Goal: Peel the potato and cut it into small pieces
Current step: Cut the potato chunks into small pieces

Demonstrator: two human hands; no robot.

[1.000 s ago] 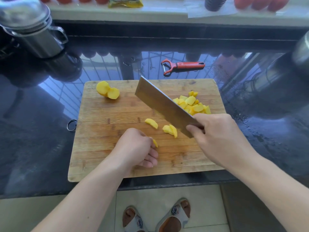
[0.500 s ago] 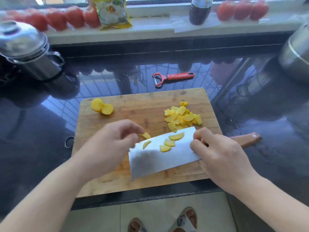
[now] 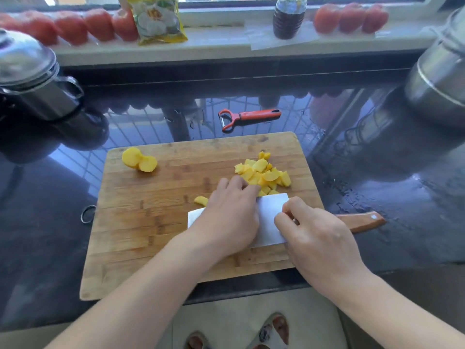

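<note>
Peeled and mostly cut: pile of pieces at 1 o'clock on the board, uncut chunk at 10; right hand grips the cleaver, left hand with fingers extended sweeps pieces off its flat blade

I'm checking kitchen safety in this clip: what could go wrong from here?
1. The left hand lies across the flat cleaver with its fingers near the far edge; a slip could nick them.
2. The cleaver's handle sticks out past the cutting board over the wet counter, so a bump could swing it.
3. One potato slice sits apart from the pile and may be missed.
</note>
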